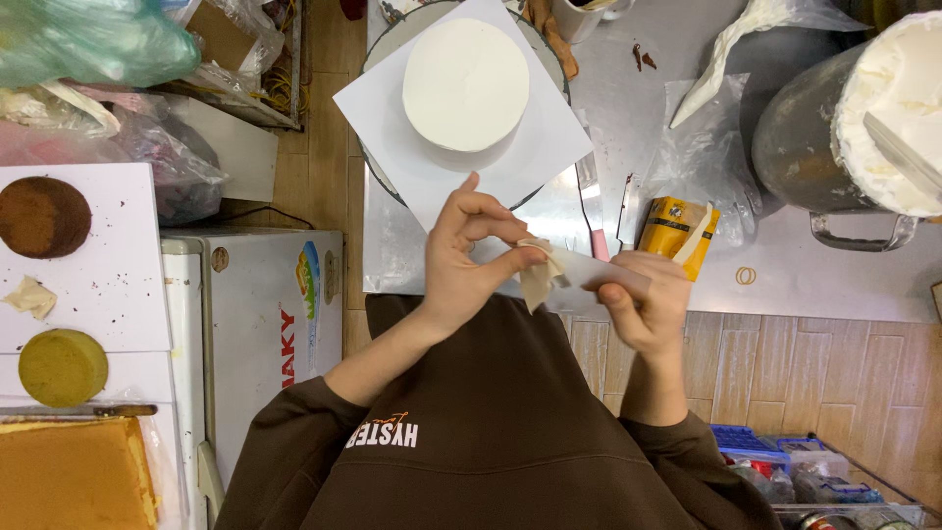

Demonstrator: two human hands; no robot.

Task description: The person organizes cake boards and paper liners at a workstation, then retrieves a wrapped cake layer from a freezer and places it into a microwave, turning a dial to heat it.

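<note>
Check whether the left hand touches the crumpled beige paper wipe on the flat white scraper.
Touching. The head view shows the left hand pinching the crumpled beige paper wipe between thumb and fingers against the flat white scraper held in the right hand.

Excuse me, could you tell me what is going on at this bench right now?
A person in a brown sweatshirt holds a flat white scraper in the right hand, while the left hand wipes its end with a scrap of paper. A smooth white frosted cake sits ahead on a turntable.
</note>
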